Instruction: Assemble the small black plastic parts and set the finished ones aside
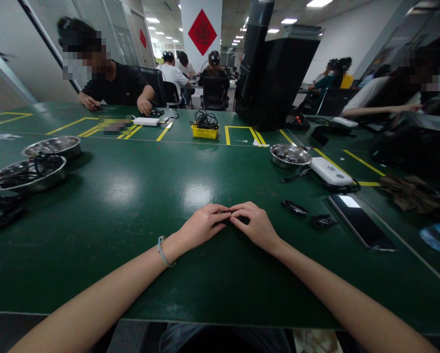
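My left hand (205,226) rests on the green table (161,186), its fingers apart and nothing held in them. Its fingertips meet those of my right hand (255,225), which lies beside it with the thumb and fingers spread around a small gap, also without an object. A light bracelet (161,251) circles my left wrist. To the right of my right hand lie two small black bundles (294,208) and a dark phone (361,221). A white device (332,171) sits beyond them.
Metal bowls (53,180) with black cables stand at left, another bowl (290,156) at right. A yellow basket (204,131) of cables and a black computer case (279,81) stand farther back. A person (120,86) sits across the table; another sits at right.
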{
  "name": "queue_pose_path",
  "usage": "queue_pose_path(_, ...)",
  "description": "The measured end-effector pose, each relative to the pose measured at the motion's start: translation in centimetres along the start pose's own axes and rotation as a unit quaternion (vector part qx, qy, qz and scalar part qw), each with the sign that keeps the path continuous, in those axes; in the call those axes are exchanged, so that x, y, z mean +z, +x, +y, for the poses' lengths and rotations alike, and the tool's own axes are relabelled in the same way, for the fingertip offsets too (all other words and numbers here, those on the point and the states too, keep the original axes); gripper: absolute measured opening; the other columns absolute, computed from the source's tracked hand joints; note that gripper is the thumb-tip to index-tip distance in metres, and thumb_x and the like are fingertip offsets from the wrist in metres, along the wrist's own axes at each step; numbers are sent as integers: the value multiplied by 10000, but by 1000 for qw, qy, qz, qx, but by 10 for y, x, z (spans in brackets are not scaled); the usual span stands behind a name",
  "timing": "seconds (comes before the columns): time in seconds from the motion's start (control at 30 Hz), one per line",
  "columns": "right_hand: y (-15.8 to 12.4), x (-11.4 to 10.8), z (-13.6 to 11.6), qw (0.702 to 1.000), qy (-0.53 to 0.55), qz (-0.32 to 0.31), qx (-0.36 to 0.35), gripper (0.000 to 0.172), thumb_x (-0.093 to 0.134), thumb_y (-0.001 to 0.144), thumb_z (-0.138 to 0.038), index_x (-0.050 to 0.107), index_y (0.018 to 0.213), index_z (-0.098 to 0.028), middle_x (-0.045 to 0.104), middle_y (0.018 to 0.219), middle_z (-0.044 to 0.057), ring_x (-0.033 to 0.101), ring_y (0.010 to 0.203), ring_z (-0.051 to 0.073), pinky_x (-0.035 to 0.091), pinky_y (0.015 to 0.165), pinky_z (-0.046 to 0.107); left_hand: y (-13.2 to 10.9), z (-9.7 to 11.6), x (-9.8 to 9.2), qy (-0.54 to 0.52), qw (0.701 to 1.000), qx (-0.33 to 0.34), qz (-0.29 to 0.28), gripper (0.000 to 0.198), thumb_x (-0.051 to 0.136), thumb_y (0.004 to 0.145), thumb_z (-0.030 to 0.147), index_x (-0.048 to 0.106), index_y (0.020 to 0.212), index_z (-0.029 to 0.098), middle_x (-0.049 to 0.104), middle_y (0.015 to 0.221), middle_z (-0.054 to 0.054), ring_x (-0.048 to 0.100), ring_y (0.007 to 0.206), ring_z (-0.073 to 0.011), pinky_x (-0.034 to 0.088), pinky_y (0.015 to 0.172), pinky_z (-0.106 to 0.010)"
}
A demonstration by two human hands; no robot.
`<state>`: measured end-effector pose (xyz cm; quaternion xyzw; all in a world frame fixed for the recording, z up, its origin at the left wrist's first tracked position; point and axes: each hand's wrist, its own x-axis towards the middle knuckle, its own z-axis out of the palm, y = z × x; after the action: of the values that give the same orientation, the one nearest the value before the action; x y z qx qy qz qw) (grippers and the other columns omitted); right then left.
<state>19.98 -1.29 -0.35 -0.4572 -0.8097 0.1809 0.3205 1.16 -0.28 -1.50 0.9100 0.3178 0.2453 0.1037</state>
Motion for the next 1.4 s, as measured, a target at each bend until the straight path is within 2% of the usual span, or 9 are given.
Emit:
queue_pose_path(0.9,-1,-1,1,1000,-12,-26,5,94,572,741,-179,662,721,-195,657,908,30,560,864,167,437,781,317,0,2,-1,-5,1000,17,-1,285,511,818,170,542,1101,170,543,1104,-79,524,981,-183,454,849,-335)
queue_pose_path(1.17,-1,4,3,1000,5,-8,19,55,606,714,-187,653,689,-197,662,889,23,566,856,162,431,788,309,-1,1,-1,1,1000,25,0,281,495,831,189,538,1108,179,540,1110,-84,522,1001,-185,459,851,-342)
queue_pose_path(1.27,0,-3,3,1000,-6,-3,13,35,619,709,-202,647,690,-197,653,900,26,556,870,167,426,792,310,-2,-1,0,8,1000,24,-3,286,498,830,201,538,1113,174,541,1106,-89,526,996,-186,461,849,-336)
queue_pose_path(1.4,2,-30,2,998,-53,-27,-37,80,601,736,-246,671,725,-210,635,885,26,544,849,165,414,767,297,-3,-3,0,27,999,21,-2,282,505,827,209,548,1099,151,546,1091,-96,534,973,-188,468,837,-328)
